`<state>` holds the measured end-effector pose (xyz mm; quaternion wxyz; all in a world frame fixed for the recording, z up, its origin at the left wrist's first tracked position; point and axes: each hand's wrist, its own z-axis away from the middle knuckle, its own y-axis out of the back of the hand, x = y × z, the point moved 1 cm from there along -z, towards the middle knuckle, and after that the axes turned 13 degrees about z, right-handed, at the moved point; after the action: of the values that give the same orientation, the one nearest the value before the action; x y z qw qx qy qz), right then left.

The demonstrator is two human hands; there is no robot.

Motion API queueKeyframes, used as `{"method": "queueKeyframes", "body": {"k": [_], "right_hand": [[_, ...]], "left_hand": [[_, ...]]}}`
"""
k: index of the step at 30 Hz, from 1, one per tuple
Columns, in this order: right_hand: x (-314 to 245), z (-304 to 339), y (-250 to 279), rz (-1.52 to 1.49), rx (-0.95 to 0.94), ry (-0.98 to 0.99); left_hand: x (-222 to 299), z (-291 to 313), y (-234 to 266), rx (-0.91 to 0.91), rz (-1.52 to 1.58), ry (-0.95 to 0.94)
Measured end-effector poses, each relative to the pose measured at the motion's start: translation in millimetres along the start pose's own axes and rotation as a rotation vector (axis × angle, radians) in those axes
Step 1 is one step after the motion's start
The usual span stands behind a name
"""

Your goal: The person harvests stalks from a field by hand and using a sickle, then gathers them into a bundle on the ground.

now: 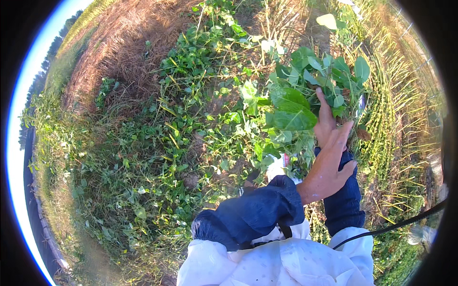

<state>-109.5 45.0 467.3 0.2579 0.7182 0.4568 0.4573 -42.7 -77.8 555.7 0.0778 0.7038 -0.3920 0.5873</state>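
Note:
My right hand (325, 120) is closed around a bunch of leafy green stems (292, 107), its thumb side up against the leaves. The bunch has broad, heart-shaped leaves, some large and bright. Most of the right fingers are hidden by foliage and by the other hand. My left hand (328, 164) crosses over the right wrist, fingers stretched forward and thumb apart, with nothing visible in it. Navy sleeve covers (250, 207) reach up both forearms over a white top.
Low green vines and weeds (138, 190) spread across the ground to the left. Dry brown straw (129, 43) lies at the far left, and tall yellow-green grass (403, 109) stands at right. A black cord (405, 220) runs from my right side. A grey strip edges the far left.

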Motion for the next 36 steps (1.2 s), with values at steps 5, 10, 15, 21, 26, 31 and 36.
{"method": "queueKeyframes", "body": {"k": [5,10,15,21,26,31,36], "right_hand": [[68,-12,-23,-2.046,-0.076,-0.83],[86,-21,2,-2.314,-0.22,-0.989],[56,-2,37,-2.263,-0.335,-0.832],[34,24,65,-1.595,-0.596,-0.893],[40,175,-29,-1.226,-0.67,-0.898],[84,264,20,-1.64,-0.275,-1.133],[170,222,143,-1.807,-0.143,-1.319]], "left_hand": [[15,61,45,0.085,-0.304,-0.077],[-69,100,160,0.734,0.195,0.398],[-106,80,177,0.826,0.096,0.395],[-99,20,183,0.812,0.033,-0.001],[-128,-50,195,0.78,0.334,0.297],[-159,-102,168,0.488,0.178,0.24],[-106,-61,69,0.323,0.205,0.336]]}}
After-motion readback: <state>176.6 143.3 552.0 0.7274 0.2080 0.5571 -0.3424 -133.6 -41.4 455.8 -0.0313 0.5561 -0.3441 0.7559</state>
